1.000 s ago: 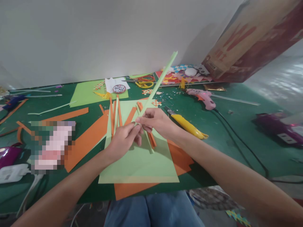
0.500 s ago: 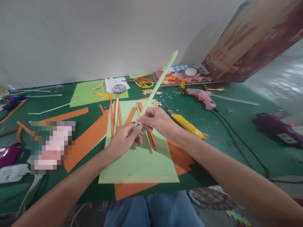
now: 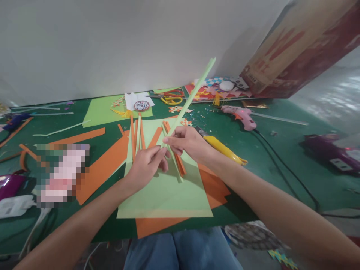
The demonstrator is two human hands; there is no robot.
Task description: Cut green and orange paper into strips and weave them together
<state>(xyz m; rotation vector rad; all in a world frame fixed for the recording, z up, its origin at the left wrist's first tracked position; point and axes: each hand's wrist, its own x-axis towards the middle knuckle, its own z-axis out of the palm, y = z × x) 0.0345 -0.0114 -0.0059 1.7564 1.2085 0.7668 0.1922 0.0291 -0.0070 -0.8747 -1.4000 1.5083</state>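
Note:
A long, narrow light-green paper strip [image 3: 194, 93] slants up and to the right from between my hands, lengthwise creased at its far end. My left hand [image 3: 149, 161] pinches its near end between thumb and forefinger. Just above, my right hand [image 3: 185, 144] pinches the same strip, close to the left fingertips. Under both hands lies a light-green paper sheet [image 3: 165, 198]. Several folded orange strips [image 3: 133, 138] and green ones rest on it, partly hidden by my fingers. Orange paper [image 3: 213, 185] sticks out beneath the sheet.
To the right lie a yellow utility knife [image 3: 223, 150] and a pink glue gun [image 3: 240, 116] with its cord. Scissors [image 3: 171, 95] and a yellow tassel [image 3: 123, 113] are farther back. At left are an orange sheet [image 3: 104, 168] and a pixelated phone-like object [image 3: 64, 172]. A paper bag [image 3: 295, 48] stands at back right.
The green strip's far end has swung slightly to the right. My right hand has shifted a little up and right along the strip, and both hands still pinch it.

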